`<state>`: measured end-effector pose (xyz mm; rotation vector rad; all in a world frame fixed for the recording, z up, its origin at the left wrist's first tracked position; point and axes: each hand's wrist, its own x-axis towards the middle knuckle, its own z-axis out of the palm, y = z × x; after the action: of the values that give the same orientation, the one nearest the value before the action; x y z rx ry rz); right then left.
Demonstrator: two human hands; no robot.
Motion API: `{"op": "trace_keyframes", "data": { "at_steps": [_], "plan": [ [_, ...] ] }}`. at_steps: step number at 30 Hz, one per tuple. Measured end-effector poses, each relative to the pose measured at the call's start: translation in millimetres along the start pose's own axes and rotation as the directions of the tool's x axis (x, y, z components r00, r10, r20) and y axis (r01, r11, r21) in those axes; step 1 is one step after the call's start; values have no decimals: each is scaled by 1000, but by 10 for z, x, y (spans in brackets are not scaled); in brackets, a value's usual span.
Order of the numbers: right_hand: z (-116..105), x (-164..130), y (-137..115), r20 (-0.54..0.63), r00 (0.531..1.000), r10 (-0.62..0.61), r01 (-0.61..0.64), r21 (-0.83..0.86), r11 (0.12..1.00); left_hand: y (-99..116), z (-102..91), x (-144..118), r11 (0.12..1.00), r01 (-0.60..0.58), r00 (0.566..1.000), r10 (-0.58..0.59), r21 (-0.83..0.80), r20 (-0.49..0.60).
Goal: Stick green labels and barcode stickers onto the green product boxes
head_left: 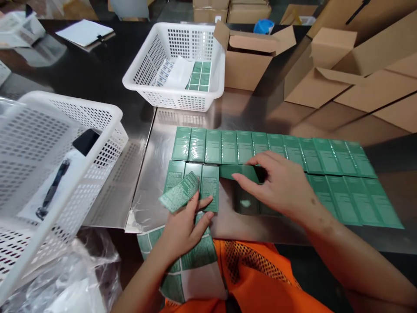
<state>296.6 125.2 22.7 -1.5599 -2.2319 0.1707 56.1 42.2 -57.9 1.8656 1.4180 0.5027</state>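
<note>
Between the fingers of my left hand (pixel 187 226) is a small green printed label (pixel 177 193), angled over the near-left boxes. The thumb and a fingertip of that hand are close to a green box (pixel 210 184) with a printed panel. My right hand (pixel 276 182) pinches another green box (pixel 239 172), tilted, between thumb and fingers, over a gap in the near row. Behind it runs a far row of shiny green boxes (pixel 213 145). A partly peeled sheet of green labels (pixel 197 256) hangs beneath my left forearm at the table's front edge.
A white basket (pixel 177 99) with label sheets stands at the back. Another white basket (pixel 107 115) at left contains a black pen (pixel 55 184) and a dark flat object (pixel 85 141). Open cardboard cartons (pixel 246 69) stand at the back right. A clipboard (pixel 84 32) lies far left.
</note>
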Motion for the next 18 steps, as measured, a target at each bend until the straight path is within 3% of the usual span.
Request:
{"op": "trace_keyframes", "data": {
  "at_steps": [4, 7, 9, 12, 14, 18],
  "plan": [
    [-430, 30, 120, 58, 992, -112, 108, 71, 992, -70, -41, -90, 991, -64, 988, 46, -119, -148],
    [-605, 148, 307, 231, 946, -229, 188, 184, 965, -136, -139, -163, 976, -62, 953, -5, -210, -304],
    [-567, 288, 408, 371, 858, -356, 230, 342, 911, -174, -228, -203, 973, -19, 925, -70, -229, -374],
    [-390, 548, 488, 515, 644, -566, 211, 592, 778, -214, -349, -255, 968, 89, 882, -186, -235, -433],
    [-284, 714, 510, 555, 527, -644, 199, 656, 728, -227, -396, -286, 958, 135, 852, -243, -254, -463],
    [-175, 939, 533, 610, 419, -673, 270, 624, 734, -244, -410, -339, 932, 198, 797, -334, -304, -503]
  ]
}}
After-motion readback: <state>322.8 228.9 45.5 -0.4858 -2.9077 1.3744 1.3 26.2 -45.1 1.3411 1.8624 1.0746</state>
